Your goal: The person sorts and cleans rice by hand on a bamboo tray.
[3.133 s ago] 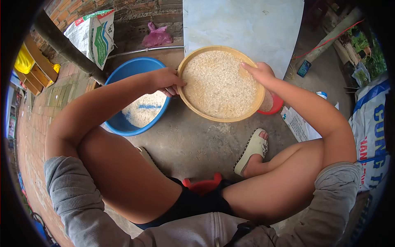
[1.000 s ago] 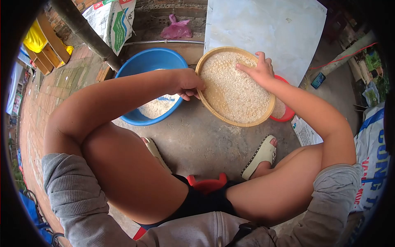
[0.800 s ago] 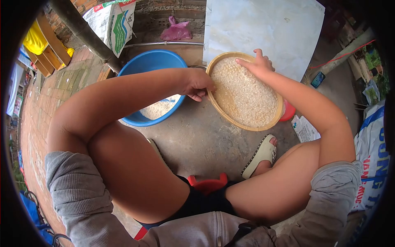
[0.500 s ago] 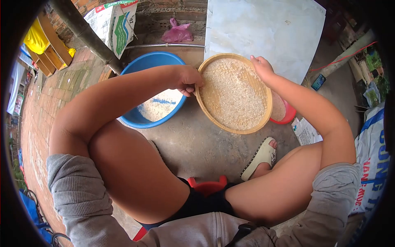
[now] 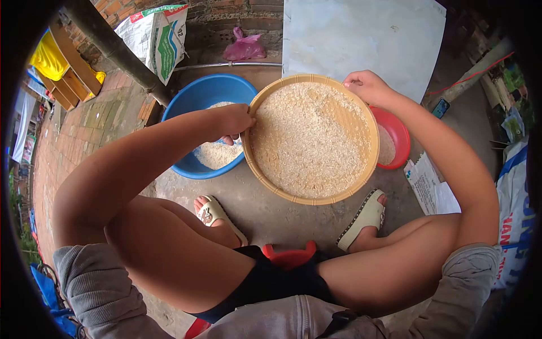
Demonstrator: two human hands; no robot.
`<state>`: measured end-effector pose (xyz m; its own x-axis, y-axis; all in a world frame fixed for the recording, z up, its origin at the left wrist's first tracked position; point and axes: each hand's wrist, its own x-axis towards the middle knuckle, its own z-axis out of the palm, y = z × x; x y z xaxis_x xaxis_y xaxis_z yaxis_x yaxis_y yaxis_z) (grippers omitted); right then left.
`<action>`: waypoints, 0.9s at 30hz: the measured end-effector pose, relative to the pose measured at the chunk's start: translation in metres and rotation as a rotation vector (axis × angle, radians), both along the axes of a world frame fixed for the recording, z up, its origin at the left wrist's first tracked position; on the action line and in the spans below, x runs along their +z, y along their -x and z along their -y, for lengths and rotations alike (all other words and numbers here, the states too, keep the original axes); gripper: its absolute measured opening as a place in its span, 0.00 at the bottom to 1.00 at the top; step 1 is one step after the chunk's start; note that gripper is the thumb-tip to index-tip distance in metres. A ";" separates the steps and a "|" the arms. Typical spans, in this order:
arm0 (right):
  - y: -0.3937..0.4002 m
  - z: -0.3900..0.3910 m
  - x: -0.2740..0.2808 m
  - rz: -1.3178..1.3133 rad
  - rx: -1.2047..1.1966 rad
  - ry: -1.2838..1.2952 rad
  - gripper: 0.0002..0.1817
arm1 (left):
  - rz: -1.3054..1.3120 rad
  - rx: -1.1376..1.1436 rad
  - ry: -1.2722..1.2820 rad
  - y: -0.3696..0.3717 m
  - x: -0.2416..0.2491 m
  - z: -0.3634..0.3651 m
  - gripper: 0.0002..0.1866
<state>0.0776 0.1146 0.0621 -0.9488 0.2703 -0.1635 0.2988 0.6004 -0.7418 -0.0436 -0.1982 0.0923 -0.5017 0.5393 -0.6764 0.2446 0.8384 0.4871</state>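
Note:
Between my hands is a round woven winnowing basket [image 5: 314,199], held up above the floor. Pale grains [image 5: 307,141], which look like rice with husks, cover most of its bottom, with a barer patch at the upper right. My left hand [image 5: 234,121] is closed on the left rim. The upper right rim is gripped by my right hand [image 5: 367,87]. Behind my left hand stands a blue basin [image 5: 186,101] with pale grain and something blue in it. A red bowl [image 5: 400,135] of grain is partly hidden behind the basket's right side.
A large pale board [image 5: 361,39] leans at the back. White sacks stand at upper left [image 5: 155,42] and far right [image 5: 511,209]. Papers [image 5: 428,183] and a phone [image 5: 440,108] lie to the right. A pink plastic bag [image 5: 244,45] rests by the brick wall.
Both hands have brought the basket closer to me and slightly left, and it now looks flatter and rounder. More of the red bowl shows. My knees have spread, revealing the left foot.

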 end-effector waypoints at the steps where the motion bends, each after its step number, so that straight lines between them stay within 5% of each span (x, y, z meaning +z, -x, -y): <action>1: 0.001 -0.001 0.013 0.056 0.003 -0.023 0.12 | -0.020 0.025 0.004 -0.004 0.000 -0.004 0.14; 5: 0.007 -0.035 0.002 0.046 -0.007 -0.389 0.10 | 0.000 0.106 -0.093 -0.019 -0.014 -0.043 0.14; 7: 0.001 -0.038 -0.027 0.024 -0.125 -0.431 0.09 | 0.014 0.277 -0.267 -0.023 -0.059 -0.064 0.16; 12: -0.029 -0.011 -0.135 -0.120 -0.370 -0.532 0.10 | -0.251 0.283 -0.268 -0.063 -0.189 -0.074 0.20; 27: -0.052 0.095 -0.284 0.078 -0.301 -0.349 0.25 | -0.519 0.283 -0.019 -0.069 -0.322 0.021 0.16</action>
